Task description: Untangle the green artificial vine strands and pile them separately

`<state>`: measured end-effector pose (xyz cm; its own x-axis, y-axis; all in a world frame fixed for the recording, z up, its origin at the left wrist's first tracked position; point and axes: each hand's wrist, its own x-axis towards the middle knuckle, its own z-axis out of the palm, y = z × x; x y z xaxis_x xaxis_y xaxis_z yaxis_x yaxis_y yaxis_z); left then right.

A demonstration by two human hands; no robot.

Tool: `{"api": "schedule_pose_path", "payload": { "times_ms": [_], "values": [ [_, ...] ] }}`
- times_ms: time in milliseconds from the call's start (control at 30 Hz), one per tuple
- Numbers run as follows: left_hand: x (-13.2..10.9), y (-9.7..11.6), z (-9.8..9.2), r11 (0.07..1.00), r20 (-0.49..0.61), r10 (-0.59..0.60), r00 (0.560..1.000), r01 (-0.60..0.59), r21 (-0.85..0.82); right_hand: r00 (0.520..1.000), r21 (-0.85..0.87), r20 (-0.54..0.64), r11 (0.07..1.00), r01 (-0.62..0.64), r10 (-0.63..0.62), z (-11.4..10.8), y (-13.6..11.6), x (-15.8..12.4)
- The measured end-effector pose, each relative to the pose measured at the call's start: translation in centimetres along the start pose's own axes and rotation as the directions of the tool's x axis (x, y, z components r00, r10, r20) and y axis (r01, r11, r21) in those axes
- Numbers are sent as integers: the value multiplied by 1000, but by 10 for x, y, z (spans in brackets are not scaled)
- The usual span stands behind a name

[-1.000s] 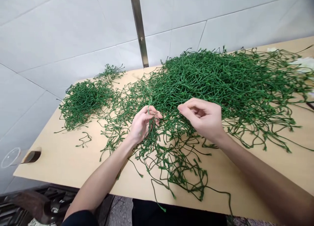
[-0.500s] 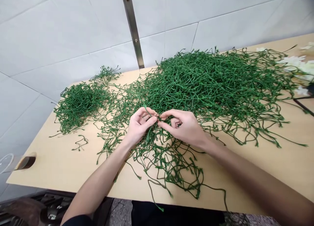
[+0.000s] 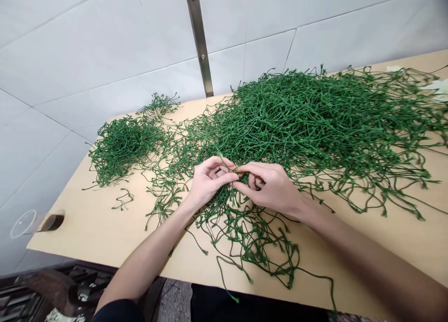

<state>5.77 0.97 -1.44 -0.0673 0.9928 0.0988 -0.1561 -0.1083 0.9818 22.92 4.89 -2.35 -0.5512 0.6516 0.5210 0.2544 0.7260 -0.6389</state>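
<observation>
My left hand pinches a thin green plastic stem between thumb and forefinger, its upper end poking out above the fingers. Right against it, my right hand is closed in a pinch at the same stem, fingertips nearly touching the left ones. What lies exactly between the fingertips is too small to make out. Under and in front of both hands spreads a loose tangle of green stems. Behind them rises a large heap of green stems, and a smaller pile of green stems sits to the left.
All this lies on a light wooden table against a white tiled wall with a metal bracket. A clear cup with dark liquid is at the left edge. White petals show at far right.
The whole view has shifted a little, so things appear farther right. Both hands keep their pinch on the stem, with only small finger movement.
</observation>
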Motion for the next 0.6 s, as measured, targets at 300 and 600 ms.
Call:
{"api": "schedule_pose_path", "payload": {
  "times_ms": [300, 600],
  "values": [
    [-2, 1, 3, 998, -21, -27, 999, 28, 48, 994, -21, 32, 994, 105, -104, -4, 0, 2],
    [-2, -1, 2, 995, 75, 23, 997, -30, 92, 988, -94, 92, 987, 131, -122, -5, 13, -1]
  ]
}}
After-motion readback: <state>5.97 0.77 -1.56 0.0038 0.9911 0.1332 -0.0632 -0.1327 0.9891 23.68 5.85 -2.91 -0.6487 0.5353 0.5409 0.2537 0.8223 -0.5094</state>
